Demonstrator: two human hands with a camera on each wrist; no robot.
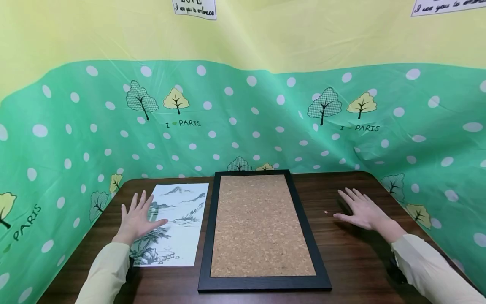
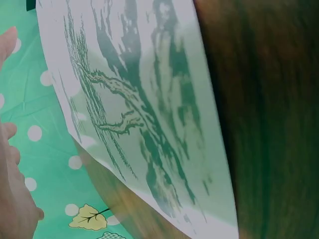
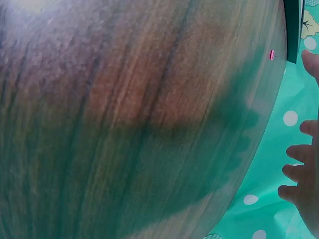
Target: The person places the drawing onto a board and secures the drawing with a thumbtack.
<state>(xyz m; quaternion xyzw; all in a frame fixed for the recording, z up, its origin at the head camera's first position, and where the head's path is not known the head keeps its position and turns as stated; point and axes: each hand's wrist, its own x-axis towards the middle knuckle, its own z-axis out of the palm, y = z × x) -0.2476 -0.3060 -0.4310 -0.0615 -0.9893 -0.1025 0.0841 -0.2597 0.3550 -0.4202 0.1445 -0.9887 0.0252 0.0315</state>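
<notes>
My left hand (image 1: pixel 137 220) is held with spread fingers over the left side of a sheet printed with an ink landscape (image 1: pixel 182 236). Mountains and trees show on the paper, which lies flat on the table. In the middle lies a black-framed cork board (image 1: pixel 262 228). My right hand (image 1: pixel 362 210), fingers extended, is above the table to the right of the board and holds nothing. Just left of its thumb lies a tiny pink object (image 3: pixel 272 54), perhaps a pushpin. The left wrist view shows part of the left hand (image 2: pixel 17 194) at its left edge.
The dark wooden table (image 1: pixel 167 285) has rounded back corners. Behind it and at both sides hangs a green and yellow curtain (image 1: pixel 262 122) with dots and trees. The board's far edge reaches the table's back.
</notes>
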